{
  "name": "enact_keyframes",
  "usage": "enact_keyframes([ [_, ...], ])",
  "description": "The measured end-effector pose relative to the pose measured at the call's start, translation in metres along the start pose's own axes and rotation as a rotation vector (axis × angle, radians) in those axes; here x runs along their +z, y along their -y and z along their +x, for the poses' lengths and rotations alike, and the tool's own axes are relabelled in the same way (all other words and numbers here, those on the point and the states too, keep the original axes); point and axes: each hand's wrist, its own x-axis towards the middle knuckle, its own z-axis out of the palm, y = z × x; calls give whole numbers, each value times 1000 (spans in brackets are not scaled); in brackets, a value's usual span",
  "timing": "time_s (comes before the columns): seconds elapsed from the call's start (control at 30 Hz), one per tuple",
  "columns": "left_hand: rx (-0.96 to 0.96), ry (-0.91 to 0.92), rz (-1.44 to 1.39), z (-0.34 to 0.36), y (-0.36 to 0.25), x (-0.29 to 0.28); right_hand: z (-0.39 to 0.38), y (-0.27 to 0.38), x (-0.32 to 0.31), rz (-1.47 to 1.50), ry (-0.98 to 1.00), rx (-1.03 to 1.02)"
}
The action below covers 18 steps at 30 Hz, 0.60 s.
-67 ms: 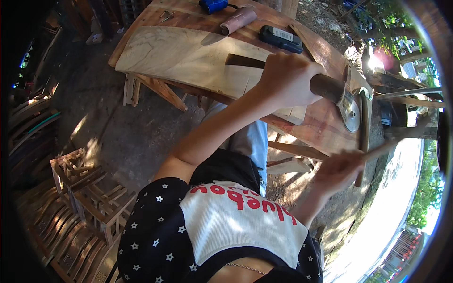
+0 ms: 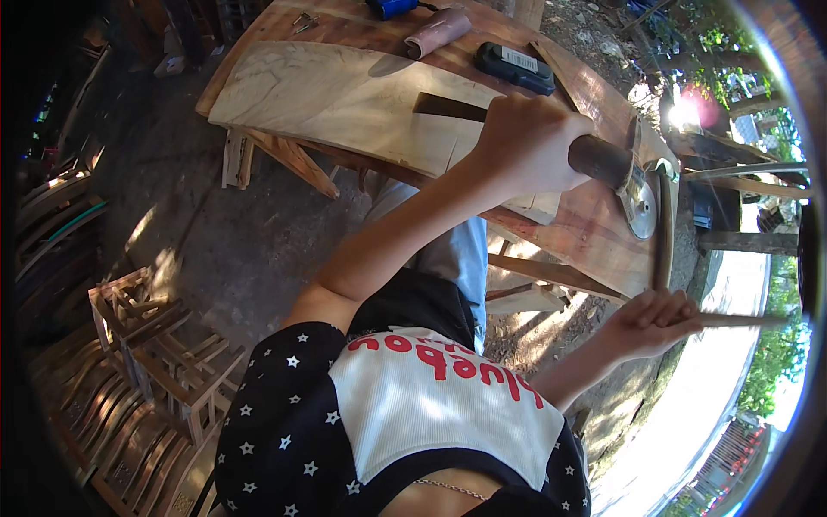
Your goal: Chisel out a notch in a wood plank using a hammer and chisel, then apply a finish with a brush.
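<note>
Chisel [image 2: 600, 161] clasped unmoved in left hand [image 2: 527, 142], right hand [image 2: 648, 326] shifted outward, curled around stick [image 2: 739, 320] now pointing rightward.

Head camera: left fisheye of a pair, head-worn, facing down, upright.
Shirt [image 2: 448, 409]: nearest, lower centre, seen steeply from above.
Left hand [image 2: 531, 142]: mid-range, above centre.
Right hand [image 2: 652, 323]: mid-range, toward right.
Table [image 2: 594, 233]: beyond Shirt, upper centre, edges bowed.

The left hand [image 2: 532, 145], well forward, and right hand [image 2: 652, 324], off rightward, make 2 fists.
</note>
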Motion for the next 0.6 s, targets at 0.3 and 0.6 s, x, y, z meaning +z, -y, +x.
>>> enact_keyframes([
  [0.3, -18, 13, 40, 1, 11, -6, 11, 10, 14, -16, 178, 1],
  [0.6, -13, 3, 17, 0, 21, -8, -4, 6, 33, -126, 72, 121],
])
